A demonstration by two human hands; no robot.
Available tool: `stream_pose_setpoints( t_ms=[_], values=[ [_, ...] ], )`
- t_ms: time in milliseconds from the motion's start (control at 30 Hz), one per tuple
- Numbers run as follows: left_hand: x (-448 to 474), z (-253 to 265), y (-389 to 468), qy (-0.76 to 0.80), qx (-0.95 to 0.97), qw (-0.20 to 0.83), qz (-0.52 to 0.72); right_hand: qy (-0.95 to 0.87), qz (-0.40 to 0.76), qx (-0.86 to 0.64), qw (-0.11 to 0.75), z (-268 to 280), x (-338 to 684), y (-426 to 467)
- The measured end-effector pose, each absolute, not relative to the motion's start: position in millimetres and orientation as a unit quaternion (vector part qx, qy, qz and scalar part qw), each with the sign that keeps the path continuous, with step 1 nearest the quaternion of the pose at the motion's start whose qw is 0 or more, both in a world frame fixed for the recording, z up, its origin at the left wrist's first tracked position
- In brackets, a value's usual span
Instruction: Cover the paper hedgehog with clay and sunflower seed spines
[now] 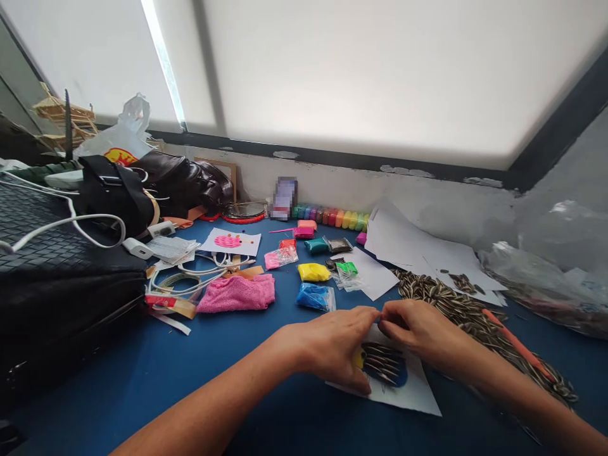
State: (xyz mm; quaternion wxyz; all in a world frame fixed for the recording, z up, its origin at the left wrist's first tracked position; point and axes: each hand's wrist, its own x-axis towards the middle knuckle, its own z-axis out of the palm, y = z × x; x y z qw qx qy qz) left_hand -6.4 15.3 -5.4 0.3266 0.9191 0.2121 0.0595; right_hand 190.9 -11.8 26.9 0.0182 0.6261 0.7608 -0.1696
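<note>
Closest to me, a person's two bare hands meet over a sheet of white paper (418,396) lying on a blue tabletop (142,373). The left hand (338,345) arches over the paper's left side, thumb spread wide from the fingers, clasping nothing that I can see. The right hand (418,323) bends in from the other side, its thumb and forefinger drawn together beside the left fingertips; whether anything is pinched there, I cannot tell.

Between and below the hands, on the paper, striped seeds (382,362) lie in rows over a dark blue patch (403,376), a yellow piece (358,358) just left of them, partly covered by the left hand. A slip of that thumb could smear the yellow piece, and a brush of the right wrist could knock seeds askew; if the paper is not pinned firmly, it might slide.

To the right, a loose heap of seeds (468,320) with an orange stick (517,345) across it lies near the right forearm, so a careless elbow could scatter it.

Farther off are blue (313,296) and yellow packets (313,272), then a multicoloured row of packs (332,217) by the wall.
</note>
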Motion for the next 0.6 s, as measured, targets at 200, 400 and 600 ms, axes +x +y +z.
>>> stream_pose_setpoints(
  t_ms=[200, 400, 600],
  values=[
    [-5, -6, 15, 0.219, 0.923, 0.312, 0.043, 0.779, -0.161, 0.607, 0.01, 17, 198, -14],
    [-5, -6, 15, 0.212, 0.923, 0.317, 0.055, 0.799, -0.157, 0.58, 0.003, 14, 202, -10],
    [-7, -4, 16, 0.209, 0.919, 0.33, 0.045, 0.793, -0.172, 0.583, -0.04, 22, 206, -17]
  ],
)
